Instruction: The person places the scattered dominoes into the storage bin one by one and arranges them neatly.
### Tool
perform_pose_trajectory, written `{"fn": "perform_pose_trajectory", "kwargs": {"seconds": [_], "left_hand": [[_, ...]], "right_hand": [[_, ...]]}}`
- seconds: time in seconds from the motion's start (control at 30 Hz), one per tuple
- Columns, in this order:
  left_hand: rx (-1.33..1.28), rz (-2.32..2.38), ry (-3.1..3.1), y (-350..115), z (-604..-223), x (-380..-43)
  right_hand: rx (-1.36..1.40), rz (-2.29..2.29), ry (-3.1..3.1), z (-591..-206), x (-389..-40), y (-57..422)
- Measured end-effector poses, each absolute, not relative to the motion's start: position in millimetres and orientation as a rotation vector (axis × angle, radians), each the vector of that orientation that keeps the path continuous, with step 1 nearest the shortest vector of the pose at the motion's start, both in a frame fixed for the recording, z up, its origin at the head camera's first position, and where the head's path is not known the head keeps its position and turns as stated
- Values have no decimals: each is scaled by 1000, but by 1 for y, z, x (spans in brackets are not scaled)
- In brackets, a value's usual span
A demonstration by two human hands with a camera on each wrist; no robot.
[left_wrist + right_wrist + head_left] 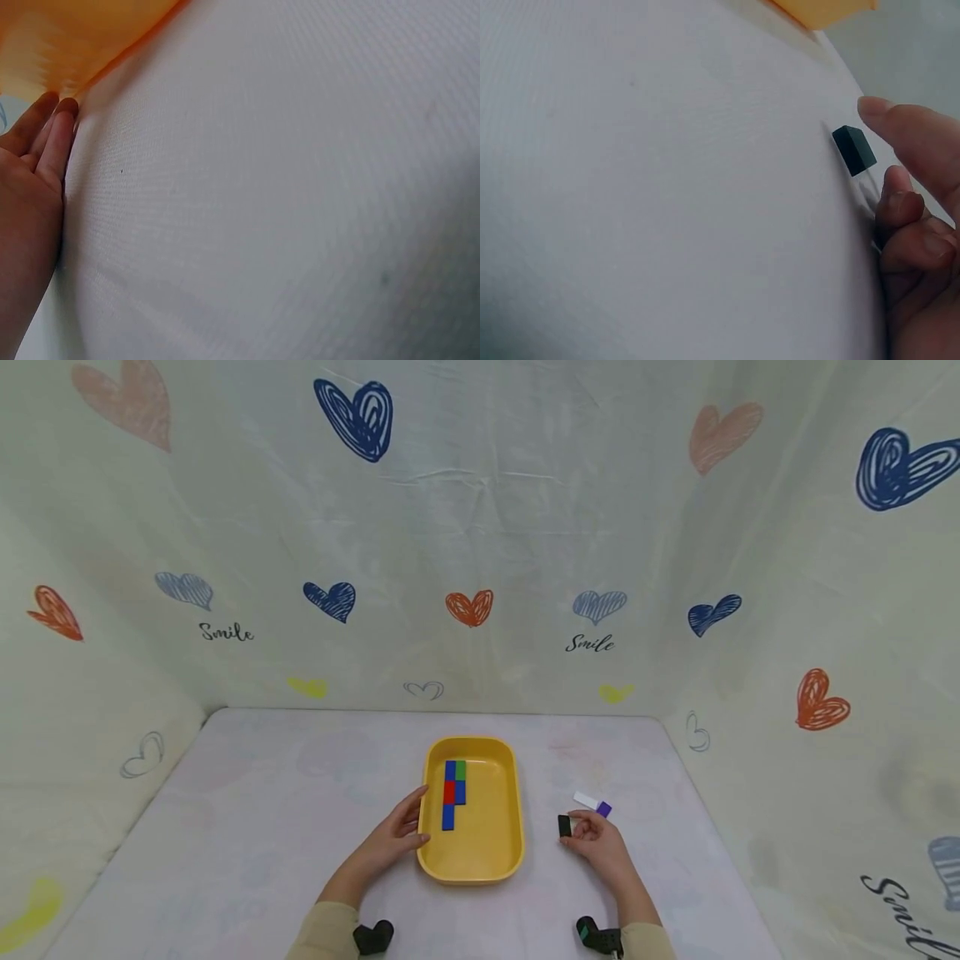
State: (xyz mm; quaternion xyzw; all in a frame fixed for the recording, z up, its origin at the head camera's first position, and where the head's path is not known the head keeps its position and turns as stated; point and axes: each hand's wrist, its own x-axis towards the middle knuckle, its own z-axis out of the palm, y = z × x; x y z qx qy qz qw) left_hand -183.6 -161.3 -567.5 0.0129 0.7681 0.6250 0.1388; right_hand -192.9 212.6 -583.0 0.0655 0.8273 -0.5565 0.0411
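The left hand (393,841) rested relaxed against the yellow tray's (506,843) left rim. Right of the tray, the right hand (596,843) lay with curled fingers touching a black block (565,826) on the table (225,827); an actual grasp could not be told.

Yellow tray (510,843) blocks the middle; bare table (240,827) either side.

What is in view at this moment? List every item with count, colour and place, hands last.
tray: 1, yellow, table centre.
blocks in tray: several, blue, green, red, joined in a column, far half of tray.
black block: 1, on table right of tray, at right fingertips.
white-and-purple piece: 1, on table beyond the right hand.
table: 1, pale cloth.
backdrop: cream, heart prints.
left hand: against tray's left rim.
right hand: fingers curled beside black block.
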Motion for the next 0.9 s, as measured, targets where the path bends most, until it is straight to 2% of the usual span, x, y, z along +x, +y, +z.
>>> {"fn": "perform_pose_trajectory", "kwargs": {"seconds": [0.9], "left_hand": [[50, 1836, 2180, -163, -569, -184]], "right_hand": [[294, -1513, 2599, -582, -199, 205]]}}
